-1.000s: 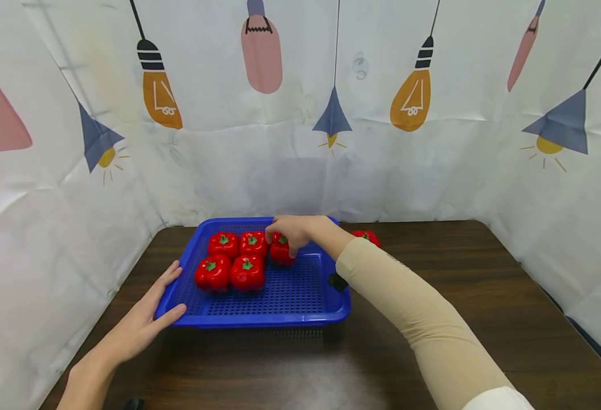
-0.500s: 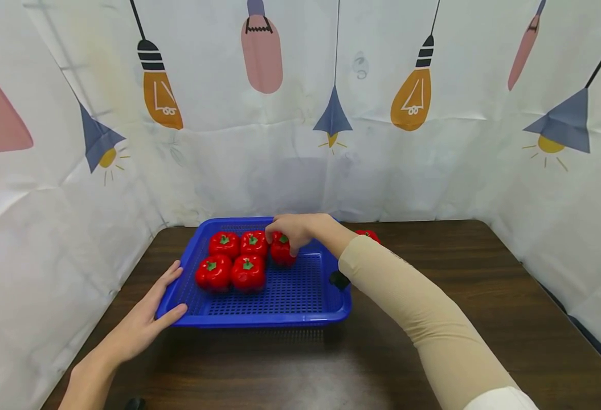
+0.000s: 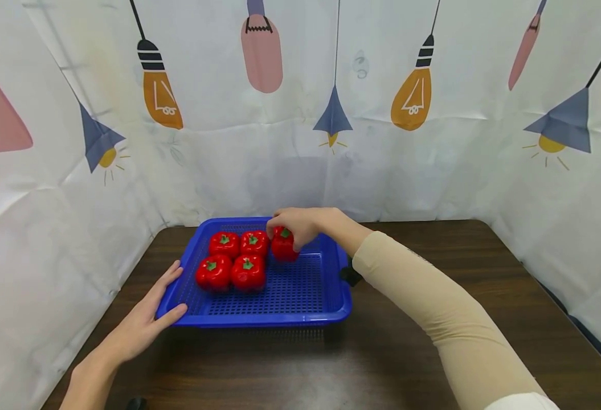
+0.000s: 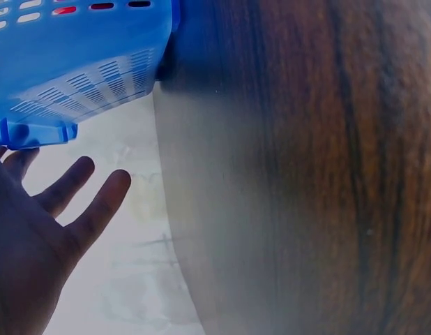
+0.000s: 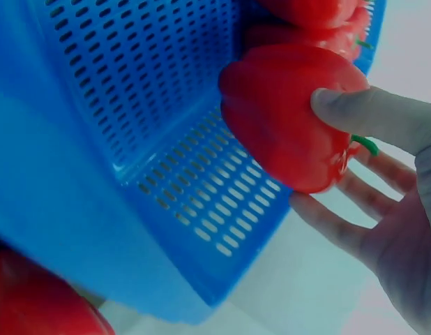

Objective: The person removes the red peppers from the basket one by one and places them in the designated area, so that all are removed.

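Note:
My right hand [image 3: 300, 223] holds a red bell pepper [image 3: 283, 248] over the right half of a blue plastic basket [image 3: 259, 320]. In the right wrist view my thumb presses one side of that pepper [image 5: 292, 115], and the other fingers reach round its green-stemmed end. Several more red bell peppers [image 3: 249, 274] with green stems sit together in the basket's left half. At the basket's left front corner, my left hand [image 3: 143, 319] touches the rim with thumb and fingers spread. The left wrist view shows those fingers [image 4: 97, 209] extended beside the basket wall.
Another red pepper [image 5: 34, 300] lies outside the basket in the right wrist view; my forearm hides it from the head. The dark wooden table [image 3: 433, 267] runs back to a white curtain [image 3: 259, 165] printed with lamps. A black object [image 3: 351, 274] shows beneath my right wrist.
My right hand has lifted slightly and shifted right, bringing the gripped bell pepper along. The pepper outside the basket has passed out of sight behind my forearm. The left hand stays put.

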A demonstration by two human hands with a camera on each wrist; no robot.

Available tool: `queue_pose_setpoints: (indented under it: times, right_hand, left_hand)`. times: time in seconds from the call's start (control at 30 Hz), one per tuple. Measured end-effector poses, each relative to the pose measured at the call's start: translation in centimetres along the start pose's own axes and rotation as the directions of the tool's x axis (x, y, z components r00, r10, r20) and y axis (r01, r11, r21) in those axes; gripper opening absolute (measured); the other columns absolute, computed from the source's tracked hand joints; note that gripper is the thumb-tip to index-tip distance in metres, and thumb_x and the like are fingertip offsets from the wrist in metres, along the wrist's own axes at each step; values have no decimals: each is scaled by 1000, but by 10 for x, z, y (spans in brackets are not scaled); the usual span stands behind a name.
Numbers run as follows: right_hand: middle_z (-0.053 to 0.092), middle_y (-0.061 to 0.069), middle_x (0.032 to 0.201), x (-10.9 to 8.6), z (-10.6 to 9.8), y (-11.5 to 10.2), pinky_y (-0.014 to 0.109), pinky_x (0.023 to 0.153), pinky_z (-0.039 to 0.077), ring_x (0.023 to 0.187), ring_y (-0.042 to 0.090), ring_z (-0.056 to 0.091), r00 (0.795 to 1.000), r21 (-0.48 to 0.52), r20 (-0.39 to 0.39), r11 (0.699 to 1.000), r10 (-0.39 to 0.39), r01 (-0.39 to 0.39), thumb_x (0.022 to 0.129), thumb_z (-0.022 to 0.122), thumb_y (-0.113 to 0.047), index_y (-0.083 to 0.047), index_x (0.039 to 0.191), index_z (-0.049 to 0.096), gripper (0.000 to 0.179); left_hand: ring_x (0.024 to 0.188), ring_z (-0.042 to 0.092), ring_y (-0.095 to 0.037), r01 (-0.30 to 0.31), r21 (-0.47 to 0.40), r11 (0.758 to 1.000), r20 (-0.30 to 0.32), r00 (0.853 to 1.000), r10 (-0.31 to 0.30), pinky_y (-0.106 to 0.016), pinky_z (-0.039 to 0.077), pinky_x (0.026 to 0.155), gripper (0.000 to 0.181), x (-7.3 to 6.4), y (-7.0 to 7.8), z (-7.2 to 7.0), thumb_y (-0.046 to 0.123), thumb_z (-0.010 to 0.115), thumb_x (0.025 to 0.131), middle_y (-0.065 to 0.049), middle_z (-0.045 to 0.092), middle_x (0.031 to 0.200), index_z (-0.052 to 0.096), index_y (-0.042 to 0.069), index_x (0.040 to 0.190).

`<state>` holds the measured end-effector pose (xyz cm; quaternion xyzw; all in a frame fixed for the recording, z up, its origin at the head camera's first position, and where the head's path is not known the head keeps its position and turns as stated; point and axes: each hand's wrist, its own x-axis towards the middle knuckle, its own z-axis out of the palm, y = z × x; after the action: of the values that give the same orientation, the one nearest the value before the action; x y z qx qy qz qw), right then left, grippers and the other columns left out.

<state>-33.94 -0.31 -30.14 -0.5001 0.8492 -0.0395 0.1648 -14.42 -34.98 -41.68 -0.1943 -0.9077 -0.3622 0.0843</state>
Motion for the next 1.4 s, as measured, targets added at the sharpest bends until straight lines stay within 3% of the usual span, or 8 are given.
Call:
queue_pose_setpoints:
  times: [0.37,0.67,0.9,1.17,1.4]
  right_hand:
    - [46,4,142,-30,-15,2,29,87,51,124,19,46,999,46,-48,999,-27,29,83,79,1,-17,130,61,53]
    - [48,1,137,-64,-26,12,31,86,51,120,18,47,993,90,-108,995,-40,50,82,78,0,-17,127,62,51]
    - [52,4,135,-88,-36,21,37,94,49,123,22,49,984,90,-170,993,-59,75,79,79,1,-15,127,64,53]
    - [51,0,134,-116,-38,29,38,99,47,126,20,47,980,65,-193,995,-56,70,78,79,0,-18,126,63,54]
    - [51,4,139,-139,-34,32,43,99,49,130,25,46,976,57,-210,996,-51,64,79,81,0,-14,128,63,54]
  left_hand:
    - [150,16,-4,-3,-13,1000,0,1000,3,-3,17,103,75,-1,1,0,14,64,101,-6,12,171,25,18,164]
    - [148,15,1,-27,-14,1000,-15,1000,27,-4,16,104,74,0,1,1,11,65,100,-12,14,170,26,16,163]
    - [149,16,-2,-18,-25,1000,-15,1000,18,-3,17,104,75,0,0,2,10,64,100,-11,13,170,24,17,164]
    - [148,15,0,-18,-18,1000,-12,1000,18,-3,16,103,75,0,0,3,11,64,100,-11,13,170,24,18,164]
    - [148,14,1,-19,-16,1000,-13,1000,19,-4,16,104,75,-1,0,2,12,64,100,-11,13,170,24,17,164]
